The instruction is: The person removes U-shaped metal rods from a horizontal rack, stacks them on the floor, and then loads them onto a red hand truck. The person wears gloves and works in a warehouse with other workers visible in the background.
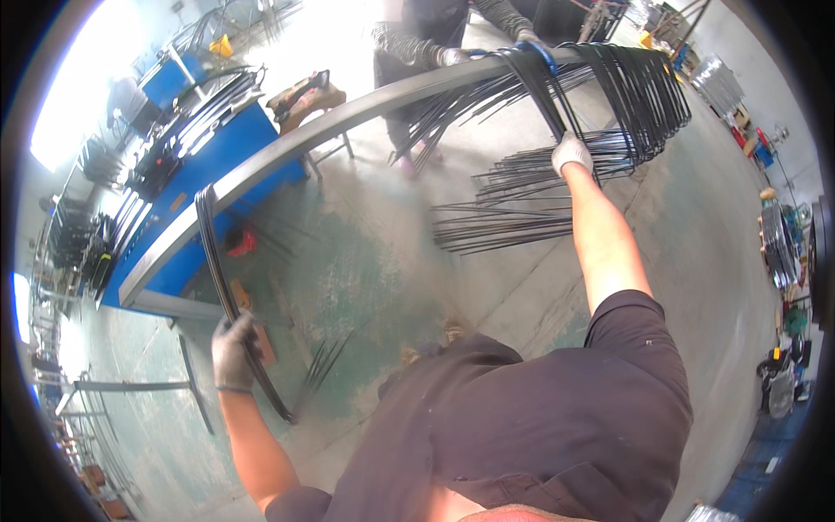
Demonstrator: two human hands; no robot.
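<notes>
Now | left hand (233, 351) grip closed on black rods (228, 287) | right hand (571, 153) grasping rod bundle (626, 104)

This is a metalworking workshop. A bare, stained concrete floor (365, 261) spreads through the middle; a long steel beam (287, 143) runs from near left to far right, hung with bundles of black rods (626, 96). A blue workbench (217, 139) stands far left, and racks at the right edge probably hold more metal stock.
</notes>
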